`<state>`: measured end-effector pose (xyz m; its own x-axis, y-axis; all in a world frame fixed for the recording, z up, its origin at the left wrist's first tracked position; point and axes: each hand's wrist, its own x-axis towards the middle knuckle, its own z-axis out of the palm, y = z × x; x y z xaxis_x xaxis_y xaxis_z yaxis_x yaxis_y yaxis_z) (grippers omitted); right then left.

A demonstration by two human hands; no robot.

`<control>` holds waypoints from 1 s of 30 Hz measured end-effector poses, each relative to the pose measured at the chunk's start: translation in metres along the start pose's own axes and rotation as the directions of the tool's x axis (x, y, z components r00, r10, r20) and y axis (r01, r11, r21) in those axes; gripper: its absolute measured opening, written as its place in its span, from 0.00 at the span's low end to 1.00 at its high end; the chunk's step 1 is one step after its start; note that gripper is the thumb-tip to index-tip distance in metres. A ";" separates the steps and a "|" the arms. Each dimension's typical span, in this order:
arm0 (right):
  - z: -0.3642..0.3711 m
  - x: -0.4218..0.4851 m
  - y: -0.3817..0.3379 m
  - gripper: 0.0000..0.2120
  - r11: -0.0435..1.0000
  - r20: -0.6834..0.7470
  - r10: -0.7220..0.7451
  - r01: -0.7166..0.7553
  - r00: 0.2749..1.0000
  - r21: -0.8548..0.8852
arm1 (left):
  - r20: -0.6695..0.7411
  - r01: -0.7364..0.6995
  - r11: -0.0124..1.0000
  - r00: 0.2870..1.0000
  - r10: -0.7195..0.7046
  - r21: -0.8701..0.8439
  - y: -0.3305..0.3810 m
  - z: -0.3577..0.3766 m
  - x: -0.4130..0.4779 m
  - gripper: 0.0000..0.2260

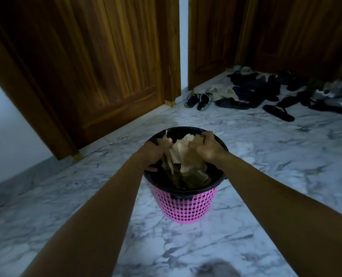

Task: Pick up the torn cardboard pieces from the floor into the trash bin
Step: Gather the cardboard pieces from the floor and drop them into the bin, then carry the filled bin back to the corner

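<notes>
Both of my grips were at the bin's mouth. The left grip and the right grip were each curled tight on the same wad of torn cardboard pieces, which was squeezed between them. The pink trash bin stood directly beneath the grips, and more brown scraps lay lower inside it.

I judged the job nearly finished. The marble floor around the grips showed no loose cardboard in this view, though whatever lay behind me was out of sight. What remained was to let go of the wad so it dropped in, and perhaps to press it down.

By my count there was one bin, fitted with a black liner, and two grips. The cardboard was in several pieces, too crumpled and overlapped for an exact number. Beyond the grips stood two wooden doors. To the far right of them lay a heap of shoes, too tangled to count.
</notes>
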<state>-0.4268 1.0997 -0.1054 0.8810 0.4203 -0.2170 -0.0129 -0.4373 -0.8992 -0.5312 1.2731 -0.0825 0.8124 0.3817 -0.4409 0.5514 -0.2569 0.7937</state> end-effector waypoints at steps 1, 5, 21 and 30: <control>-0.003 0.004 0.007 0.38 0.996 0.006 0.016 -0.015 1.000 -0.092 | -0.023 0.011 0.997 1.000 -0.009 0.077 -0.001 -0.002 0.010 0.25; -0.021 0.008 0.029 0.37 0.882 -0.186 0.012 -0.098 0.982 -0.460 | -0.175 0.015 0.959 0.984 0.036 0.284 -0.012 -0.021 0.031 0.29; -0.040 -0.007 0.060 0.18 0.839 -0.354 0.539 -0.527 0.764 0.140 | -0.198 0.151 0.936 0.976 -0.090 0.319 0.009 -0.049 0.063 0.11; -0.263 -0.122 -0.118 0.19 0.724 -0.416 0.687 -0.608 0.596 0.325 | 0.143 0.099 0.938 0.978 -0.153 0.332 0.311 -0.038 -0.036 0.10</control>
<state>-0.4089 0.8911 0.1272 0.7127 -0.3808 -0.5890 -0.6989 -0.3137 -0.6428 -0.3964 1.2135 0.1960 0.7369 0.2852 -0.6129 0.6603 -0.4979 0.5622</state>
